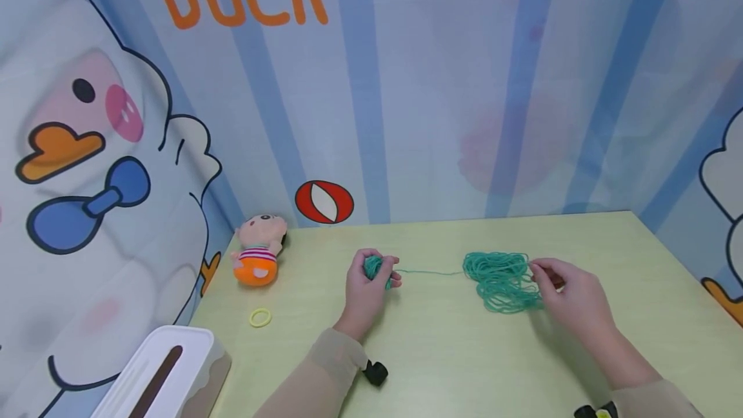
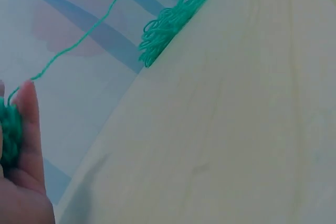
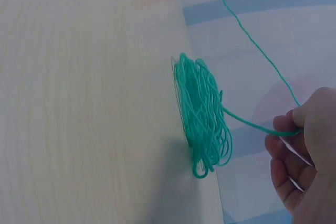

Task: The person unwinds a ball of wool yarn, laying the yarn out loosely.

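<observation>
My left hand (image 1: 367, 286) grips a small wound ball of green yarn (image 1: 373, 267), its fingers curled round it. A loose pile of looped green yarn (image 1: 502, 281) lies on the table to the right. Just beyond the pile's right side, my right hand (image 1: 574, 292) pinches a strand between thumb and forefinger. In the right wrist view, one length of yarn (image 3: 257, 125) runs from the pile up to those fingertips. Another strand (image 3: 257, 45) leads away from them toward the far side. The left wrist view shows the yarn strand (image 2: 79, 40) leaving the ball in my left hand.
At the table's back left sits a plush doll (image 1: 257, 251) with orange shorts. A yellow ring (image 1: 260, 317) lies in front of it. The white-topped box (image 1: 200, 340) with a slot stands at the front left. A printed curtain (image 1: 429, 95) rises behind the table.
</observation>
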Demonstrator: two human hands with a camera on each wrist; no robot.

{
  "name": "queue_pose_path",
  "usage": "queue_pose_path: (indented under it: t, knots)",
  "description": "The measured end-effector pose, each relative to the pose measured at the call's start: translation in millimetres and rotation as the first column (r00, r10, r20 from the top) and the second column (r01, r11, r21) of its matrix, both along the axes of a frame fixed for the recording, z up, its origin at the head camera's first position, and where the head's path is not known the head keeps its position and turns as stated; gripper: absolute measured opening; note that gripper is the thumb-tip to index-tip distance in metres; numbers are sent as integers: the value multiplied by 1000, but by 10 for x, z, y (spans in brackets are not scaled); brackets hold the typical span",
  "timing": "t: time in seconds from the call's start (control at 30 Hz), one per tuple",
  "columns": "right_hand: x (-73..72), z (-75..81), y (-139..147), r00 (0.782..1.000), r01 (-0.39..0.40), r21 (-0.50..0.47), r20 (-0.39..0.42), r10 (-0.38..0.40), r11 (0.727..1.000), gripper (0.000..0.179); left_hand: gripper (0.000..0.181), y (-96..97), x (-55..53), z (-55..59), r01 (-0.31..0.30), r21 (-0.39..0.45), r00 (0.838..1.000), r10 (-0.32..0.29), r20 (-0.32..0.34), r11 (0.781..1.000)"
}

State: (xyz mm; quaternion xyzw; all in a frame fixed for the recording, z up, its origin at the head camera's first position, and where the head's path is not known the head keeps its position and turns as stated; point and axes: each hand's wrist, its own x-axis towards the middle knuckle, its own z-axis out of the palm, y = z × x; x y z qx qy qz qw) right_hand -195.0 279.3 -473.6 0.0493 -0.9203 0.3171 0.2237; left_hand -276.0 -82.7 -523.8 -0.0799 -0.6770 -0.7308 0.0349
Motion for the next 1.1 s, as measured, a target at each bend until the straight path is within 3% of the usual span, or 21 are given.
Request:
queue_pose_path:
  t: [0.1,0.17,0.27,0.37,0.47,0.53,0.67,0.77,0.93,1.03,1.1]
  knots:
    - [-16,-21,71,995,7,48,95,-11,999,25,42,-1,11,5,-45,-52,999,46,13,998]
    - [-35,-46,90,987,-2,77,160,-11,997,26,44,-5,22,16,-40,-54,999,42,22,998]
    - [-65,-74,94,972,-5,100,235,-19,995,27,35,9,33,32,41,40,998,-43,42,998]
    - [-94,-74,48,955,19,118,293,-53,993,29,28,43,30,51,129,195,987,-144,69,972]
    - [-123,-69,-76,952,51,117,294,-84,992,32,31,76,20,69,159,289,976,-194,96,944]
    - [-127,-60,-217,967,54,88,245,-75,995,32,33,86,19,79,173,286,973,-208,98,942]
    - [-132,-14,-584,997,-34,34,75,32,999,27,31,87,28,90,195,235,970,-222,97,952]
    - [-154,17,-876,987,-162,43,22,161,986,27,28,75,40,94,229,214,966,-248,70,950]
    - [-230,-54,-1336,935,-343,28,108,338,939,44,22,58,69,94,307,220,947,-320,27,926]
    - [-295,-121,-1537,895,-411,-6,190,404,912,55,19,50,78,81,334,227,938,-347,19,915]
    - [-327,-148,-1615,881,-426,-3,229,415,905,54,20,44,77,69,342,218,935,-354,15,914]
